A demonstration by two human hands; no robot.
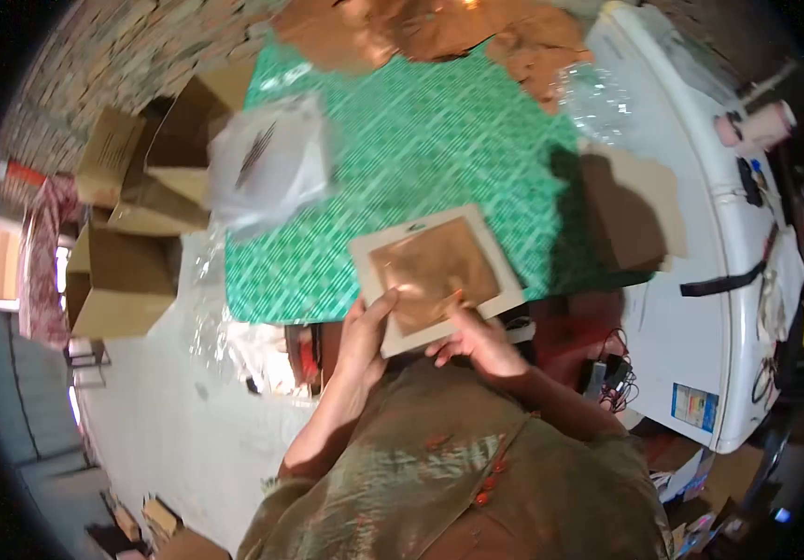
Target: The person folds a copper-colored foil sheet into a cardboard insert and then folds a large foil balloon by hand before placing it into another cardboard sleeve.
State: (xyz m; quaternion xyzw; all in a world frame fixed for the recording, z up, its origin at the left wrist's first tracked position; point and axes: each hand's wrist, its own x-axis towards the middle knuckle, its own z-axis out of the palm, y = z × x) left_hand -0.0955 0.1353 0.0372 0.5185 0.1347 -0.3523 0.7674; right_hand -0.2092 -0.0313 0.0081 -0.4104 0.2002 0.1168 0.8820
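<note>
A flat square panel [512, 288] with a cream border and a shiny copper-brown middle is tilted in front of my body, over the near edge of the table. My left hand [363, 338] is closed on its lower left edge, thumb lying on the front. At the lower right edge, my right hand [484, 347] grips it with a fingertip over the front and other fingers curled below. A small slot shows in the top border. Part of the panel overlaps the green patterned tablecloth [421, 131].
A stack of clear plastic sleeves [271, 163] lies at the table's left, beside open cardboard boxes [131, 280]. Brown crumpled sheets [402, 33] cover the far edge. Bubble wrap [596, 98] and a cardboard piece [634, 210] lie right, by a white fridge [673, 327].
</note>
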